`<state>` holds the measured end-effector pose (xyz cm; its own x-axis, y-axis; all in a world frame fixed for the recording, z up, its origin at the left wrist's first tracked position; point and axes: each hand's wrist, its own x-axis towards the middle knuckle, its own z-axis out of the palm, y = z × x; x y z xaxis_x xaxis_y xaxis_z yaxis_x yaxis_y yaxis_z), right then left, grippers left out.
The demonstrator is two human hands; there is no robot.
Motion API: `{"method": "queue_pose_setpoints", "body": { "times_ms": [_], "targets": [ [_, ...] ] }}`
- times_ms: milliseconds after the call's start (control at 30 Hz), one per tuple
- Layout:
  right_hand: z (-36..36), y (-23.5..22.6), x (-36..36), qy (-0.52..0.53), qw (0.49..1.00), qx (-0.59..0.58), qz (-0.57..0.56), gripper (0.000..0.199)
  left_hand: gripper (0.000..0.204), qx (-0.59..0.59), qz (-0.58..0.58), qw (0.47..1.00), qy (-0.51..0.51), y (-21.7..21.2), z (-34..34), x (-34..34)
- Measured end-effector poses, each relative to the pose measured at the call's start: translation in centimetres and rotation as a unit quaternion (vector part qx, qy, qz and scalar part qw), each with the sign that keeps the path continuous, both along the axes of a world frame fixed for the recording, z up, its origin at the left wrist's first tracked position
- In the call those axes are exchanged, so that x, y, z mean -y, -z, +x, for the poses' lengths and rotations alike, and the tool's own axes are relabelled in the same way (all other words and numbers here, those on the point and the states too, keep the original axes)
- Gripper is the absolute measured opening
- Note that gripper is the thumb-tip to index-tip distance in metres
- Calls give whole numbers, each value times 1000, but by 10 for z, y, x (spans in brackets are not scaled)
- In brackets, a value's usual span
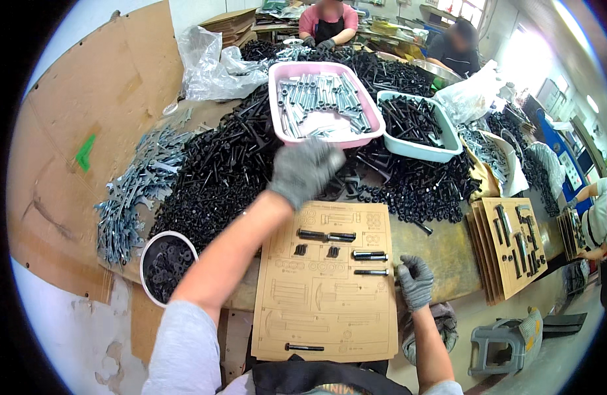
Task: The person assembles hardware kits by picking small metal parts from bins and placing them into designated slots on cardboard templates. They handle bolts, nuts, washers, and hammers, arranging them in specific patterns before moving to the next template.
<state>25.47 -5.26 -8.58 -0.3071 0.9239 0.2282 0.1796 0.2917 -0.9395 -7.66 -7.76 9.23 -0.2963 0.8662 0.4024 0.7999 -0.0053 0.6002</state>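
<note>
Across our counter's point(445, 250) near edge, a printed cardboard sheet point(356, 339) is lying. Our blurred left grip point(306, 171) is hovering beyond it, our right grip point(416, 283) is resting curled by its right edge, and we cannot tell whether either is holding anything. Black bolts point(343, 237) are lying on it.

Left forearm point(234, 257) comes in from 7 o'clock, bare past the light grey left sleeve point(183, 349), aimed between 1 and 2. Left hand point(304, 174), grey-gloved, sits near 12 o'clock just above view centre, back side up; blurred, finger closure unclear. Right forearm point(434, 349) comes in from 5 o'clock, bare, pointing between 11 and 12. Right hand point(415, 282), grey-gloved too, at 4 o'clock, fingers bent, thumb side toward 9; how tight, can't tell. Left arm reaches farther out than right.
</note>
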Motion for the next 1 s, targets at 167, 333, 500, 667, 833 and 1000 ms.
{"method": "queue_pose_setpoints", "body": {
  "times_ms": [167, 333, 500, 667, 833, 1000],
  "targets": [
    [-18, -14, 4, -21, 999, 2, -27, 20, 32, -216, -167, 961, -34, -24, -96, -86],
    [-10, -20, 7, 1, 995, 84, -63, 22, 38, -164, -334, 925, 70, -2, -122, -164],
    [-6, -1, 0, 14, 999, 49, -6, 18, 31, -224, -281, 931, 63, -42, -81, -131],
    [-2, -1, -3, 23, 999, 36, -29, 18, 29, -49, -146, 957, 246, -16, 9, -24],
    [-14, -3, -1, 7, 999, 30, 9, 15, 20, -79, -217, 934, 272, 86, 80, 83],
    [-12, -13, 2, 15, 997, 70, -8, 17, 22, -123, -122, 964, 200, 132, 102, 108]
  ]
}}
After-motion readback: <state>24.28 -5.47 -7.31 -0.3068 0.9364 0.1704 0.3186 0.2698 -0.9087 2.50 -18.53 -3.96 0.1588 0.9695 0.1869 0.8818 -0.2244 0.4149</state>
